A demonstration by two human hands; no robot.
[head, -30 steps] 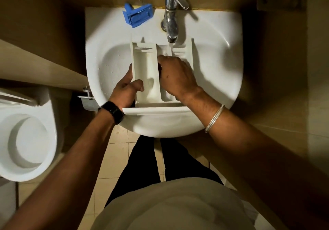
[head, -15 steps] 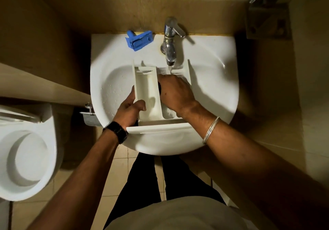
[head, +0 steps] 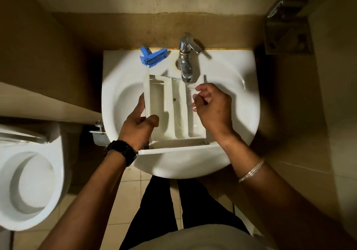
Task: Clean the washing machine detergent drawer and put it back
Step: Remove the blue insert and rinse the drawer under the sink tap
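- The white detergent drawer (head: 174, 112) lies in the basin of the white washbasin (head: 228, 70), its front panel resting across the near rim and its far end under the spout of the chrome tap (head: 185, 64).
- Its compartments face up: a wide one on the left, narrower channels in the middle and on the right.
- A thin stream of water seems to fall from the spout into the far end of the drawer; it is faint.
- The left hand (head: 138, 125) grips the drawer's left wall near the front, thumb curled over the wall into the wide compartment, fingers along the outside.
- The right hand (head: 214, 105) hovers over the right side of the drawer with fingers curled; whether it holds anything I cannot tell, since only a thin dark line shows by the fingers.
- A black watch (head: 123, 151) sits on the left wrist, a silver bangle (head: 251, 170) on the right forearm.
- A blue plastic insert (head: 153, 57) lies on the basin's back ledge, left of the tap and apart from the drawer.
- A white toilet (head: 29, 188) stands to the left of the basin.
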